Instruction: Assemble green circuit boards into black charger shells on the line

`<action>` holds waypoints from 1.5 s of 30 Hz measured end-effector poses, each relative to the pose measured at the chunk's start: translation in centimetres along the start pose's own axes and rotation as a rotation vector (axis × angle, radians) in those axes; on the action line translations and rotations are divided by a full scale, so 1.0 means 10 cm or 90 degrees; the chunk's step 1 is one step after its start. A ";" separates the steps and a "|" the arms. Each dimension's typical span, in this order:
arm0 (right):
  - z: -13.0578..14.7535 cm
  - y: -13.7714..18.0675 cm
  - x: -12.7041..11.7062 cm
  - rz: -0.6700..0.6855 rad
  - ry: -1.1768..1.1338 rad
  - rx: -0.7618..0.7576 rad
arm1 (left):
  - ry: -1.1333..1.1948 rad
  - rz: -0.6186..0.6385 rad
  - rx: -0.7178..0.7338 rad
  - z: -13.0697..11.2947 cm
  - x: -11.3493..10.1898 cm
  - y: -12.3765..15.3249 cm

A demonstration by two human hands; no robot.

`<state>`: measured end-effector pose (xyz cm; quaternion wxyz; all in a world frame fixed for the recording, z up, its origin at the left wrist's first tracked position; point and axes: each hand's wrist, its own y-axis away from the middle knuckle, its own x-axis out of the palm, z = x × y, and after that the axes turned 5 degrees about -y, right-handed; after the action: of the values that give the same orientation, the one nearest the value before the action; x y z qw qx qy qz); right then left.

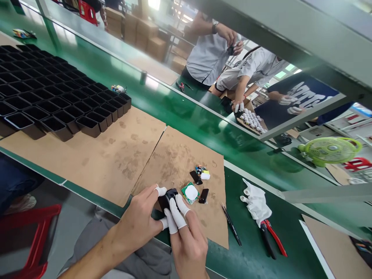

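Both hands meet at the near edge of the bench, their fingertips in white finger cots. My left hand (139, 223) and my right hand (186, 236) pinch a small black plastic casing (168, 197) between them, over a sheet of brown cardboard (174, 155). Just right of the casing lies a green circuit board with a white round disc (190, 193). Beside it lie two small black parts (195, 177) (204, 195) and a small board with coloured components and a white block (202, 173).
A tray of black square cups (49, 100) fills the left of the bench. Tweezers (231, 224), a white glove (257, 201) and red-handled cutters (273, 238) lie on the green surface (247, 252) at right. Other people work beyond the conveyor; a green fan (331, 149) stands far right.
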<state>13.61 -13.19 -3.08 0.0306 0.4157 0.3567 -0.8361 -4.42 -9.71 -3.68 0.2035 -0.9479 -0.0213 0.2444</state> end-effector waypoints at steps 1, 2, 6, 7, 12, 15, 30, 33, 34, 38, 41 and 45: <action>-0.01 0.00 0.00 0.003 0.000 -0.003 | 0.000 0.000 0.003 0.00 0.00 0.00; -0.01 0.00 -0.01 0.006 0.000 -0.008 | -0.002 -0.004 0.006 0.00 0.00 0.00; -0.04 -0.04 -0.05 0.030 -0.021 -0.014 | -0.004 -0.012 0.008 -0.01 -0.02 -0.02; -0.05 -0.05 -0.07 0.035 -0.028 -0.017 | -0.005 -0.012 0.009 -0.02 -0.03 -0.02; -0.04 -0.10 -0.16 0.041 -0.032 -0.047 | 0.003 -0.023 0.039 -0.06 -0.07 -0.02; -0.03 -0.09 -0.17 0.039 -0.028 -0.052 | 0.020 -0.022 0.031 -0.07 -0.07 -0.01; -0.05 -0.04 -0.10 0.039 -0.021 -0.023 | 0.064 0.018 -0.055 -0.06 0.00 0.00; -0.02 -0.04 -0.11 0.038 -0.023 -0.021 | 0.069 -0.009 -0.025 -0.08 -0.02 0.00; -0.02 -0.04 -0.12 0.032 -0.026 -0.021 | 0.066 -0.015 -0.018 -0.08 -0.03 0.00; 0.00 -0.05 -0.10 0.017 -0.045 -0.019 | 0.060 0.019 -0.060 -0.06 -0.04 -0.01; 0.03 -0.11 -0.08 0.027 -0.057 0.028 | 0.061 0.034 -0.068 -0.04 -0.02 -0.01; 0.05 -0.17 0.00 -0.074 -0.189 0.170 | 0.035 -0.046 0.023 -0.05 -0.04 0.04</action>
<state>12.69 -12.28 -1.93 -0.0209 0.2674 0.2574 -0.9283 -4.62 -10.33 -3.26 0.2298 -0.9490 -0.0451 0.2112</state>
